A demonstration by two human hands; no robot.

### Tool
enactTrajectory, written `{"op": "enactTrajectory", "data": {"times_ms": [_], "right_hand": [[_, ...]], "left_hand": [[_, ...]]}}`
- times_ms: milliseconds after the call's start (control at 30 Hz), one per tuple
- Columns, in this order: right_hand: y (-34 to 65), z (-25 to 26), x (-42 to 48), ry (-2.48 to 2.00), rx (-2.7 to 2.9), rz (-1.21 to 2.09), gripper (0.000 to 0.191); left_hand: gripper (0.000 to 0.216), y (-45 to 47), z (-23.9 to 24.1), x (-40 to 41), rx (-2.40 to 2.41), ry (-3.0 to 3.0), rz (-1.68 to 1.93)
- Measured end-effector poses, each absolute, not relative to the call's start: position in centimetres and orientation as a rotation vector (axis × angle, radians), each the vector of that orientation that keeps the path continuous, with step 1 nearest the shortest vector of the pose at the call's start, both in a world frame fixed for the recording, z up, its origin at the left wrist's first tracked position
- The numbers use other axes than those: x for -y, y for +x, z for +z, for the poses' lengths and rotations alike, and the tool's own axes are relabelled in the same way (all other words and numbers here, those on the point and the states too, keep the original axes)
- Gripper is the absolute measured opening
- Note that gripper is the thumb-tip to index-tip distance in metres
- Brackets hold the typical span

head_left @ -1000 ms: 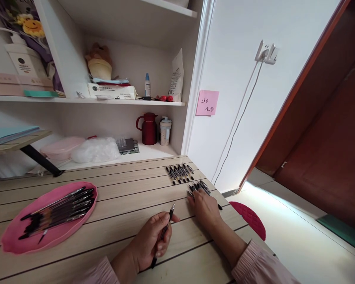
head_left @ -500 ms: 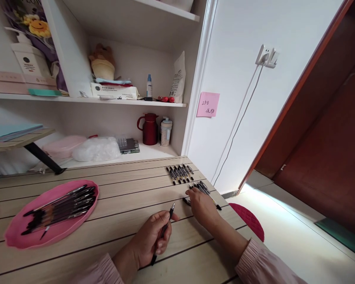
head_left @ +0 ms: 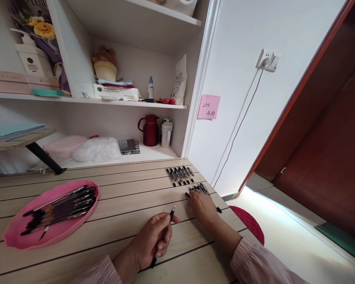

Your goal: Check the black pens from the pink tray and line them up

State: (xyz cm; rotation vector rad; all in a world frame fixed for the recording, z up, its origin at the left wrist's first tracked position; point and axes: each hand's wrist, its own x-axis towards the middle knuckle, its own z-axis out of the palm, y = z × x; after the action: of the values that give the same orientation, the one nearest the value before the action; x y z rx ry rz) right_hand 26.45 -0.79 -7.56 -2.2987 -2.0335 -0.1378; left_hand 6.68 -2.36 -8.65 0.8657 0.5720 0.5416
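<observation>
My left hand [head_left: 149,242] is closed around a black pen [head_left: 169,219], tip pointing up and away, above the wooden desk [head_left: 121,221]. My right hand [head_left: 204,207] lies flat on the desk with fingers stretched out. Its fingertips touch the near row of black pens [head_left: 202,188] by the desk's right edge. A second row of pens [head_left: 180,175] lies just behind it, untouched. At the left, a pink oval tray [head_left: 14,232] holds several more black pens [head_left: 59,207].
Behind the desk, a shelf unit holds a red jug [head_left: 150,130], a white cup [head_left: 166,133] and a plastic bag [head_left: 96,150]. On the wall is a pink sticky note [head_left: 208,107]. A red cushion [head_left: 250,223] sits beyond the desk's right edge, by a brown door [head_left: 328,138].
My right hand slid a loose pen from beside the near row up into line with it. My left hand kept hold of its pen and barely moved.
</observation>
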Motion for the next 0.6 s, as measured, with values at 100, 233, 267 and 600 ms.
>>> {"op": "enactTrajectory", "data": {"times_ms": [100, 233, 267, 600], "right_hand": [[26.8, -7.7, 0.3, -2.309, 1.989, -0.121, 0.023], [27.1, -8.1, 0.0, -2.323, 1.955, -0.072, 0.02], [27.1, -8.1, 0.0, -2.322, 1.957, -0.065, 0.02], [27.5, -8.6, 0.0, -2.362, 1.888, -0.108, 0.024]], "left_hand": [[0.031, 6.6, -8.7, 2.3, -0.575, 0.863, 0.539], [0.031, 6.6, -8.8, 2.3, -0.569, 0.859, 0.54], [0.031, 6.6, -8.8, 2.3, -0.567, 0.858, 0.54], [0.03, 6.6, -8.7, 2.4, -0.57, 0.859, 0.53]]}}
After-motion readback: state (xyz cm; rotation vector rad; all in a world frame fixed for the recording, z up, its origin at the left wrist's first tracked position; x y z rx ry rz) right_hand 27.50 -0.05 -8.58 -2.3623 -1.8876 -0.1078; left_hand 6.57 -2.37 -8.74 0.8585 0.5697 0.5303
